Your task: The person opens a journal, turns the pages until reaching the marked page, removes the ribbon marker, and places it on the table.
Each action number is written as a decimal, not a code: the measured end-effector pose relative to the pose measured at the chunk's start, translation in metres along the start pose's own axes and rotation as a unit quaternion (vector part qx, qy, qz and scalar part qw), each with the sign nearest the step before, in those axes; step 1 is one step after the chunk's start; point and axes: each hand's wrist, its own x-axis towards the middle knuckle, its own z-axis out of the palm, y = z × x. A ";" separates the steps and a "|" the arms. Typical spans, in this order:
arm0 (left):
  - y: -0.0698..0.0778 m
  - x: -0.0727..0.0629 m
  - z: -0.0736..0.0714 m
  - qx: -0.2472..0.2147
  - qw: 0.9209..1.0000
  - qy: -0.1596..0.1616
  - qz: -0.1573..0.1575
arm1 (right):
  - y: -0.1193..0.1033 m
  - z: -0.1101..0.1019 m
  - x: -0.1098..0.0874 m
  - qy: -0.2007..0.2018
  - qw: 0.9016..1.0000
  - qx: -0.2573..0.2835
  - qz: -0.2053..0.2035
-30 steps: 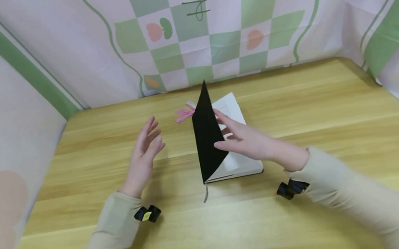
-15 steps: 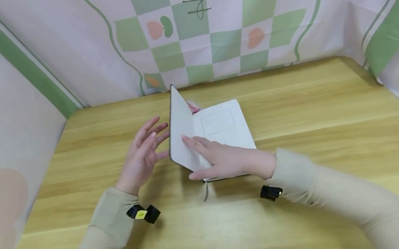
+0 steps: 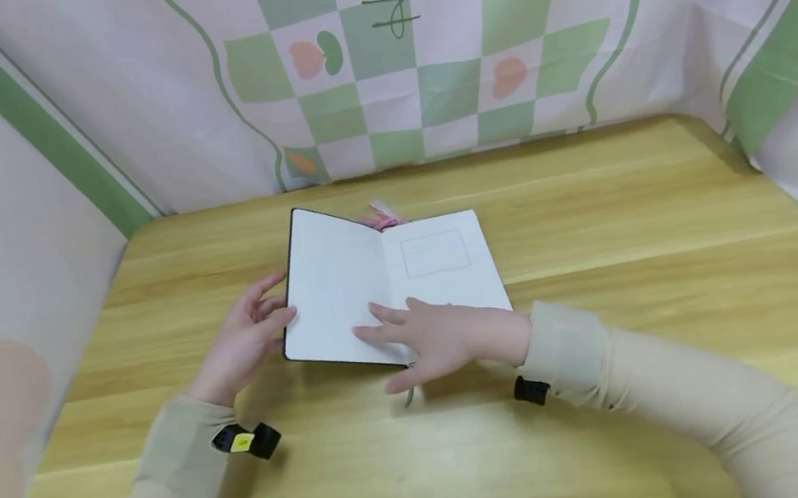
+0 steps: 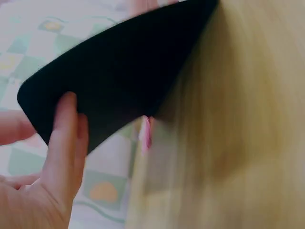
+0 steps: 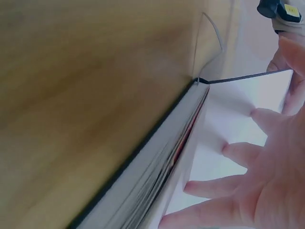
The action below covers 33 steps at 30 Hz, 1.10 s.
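Observation:
A black-covered notebook (image 3: pixel 437 254) lies on the table with its front cover (image 3: pixel 335 282) swung to the left and still tilted up. My left hand (image 3: pixel 238 346) pinches the cover's outer edge, thumb on the white inner side. In the left wrist view, fingers (image 4: pixel 64 133) lie against the black outside of the cover. My right hand (image 3: pixel 449 339) spreads its fingers over the lower part near the spine; in the right wrist view some fingertips (image 5: pixel 257 114) touch the cover's white inner face. Page edges (image 5: pixel 162 171) show below them. A faint printed rectangle marks the first page.
A pink tassel (image 3: pixel 383 216) sticks out past the notebook's top. From the bottom of the spine hangs a thin grey ribbon (image 3: pixel 409 397). The wooden table (image 3: pixel 634 252) meets a patterned green and white cloth (image 3: pixel 387 99) at the back.
The cover has turned from nearly upright over to the left, baring the white inside and first page. My right hand pushed it leftward; my left hand has taken its edge and moved left.

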 end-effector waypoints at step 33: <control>-0.013 0.005 -0.011 0.067 0.997 -0.007 -0.049 | 0.125 -0.059 0.023 0.078 0.991 -0.009 0.110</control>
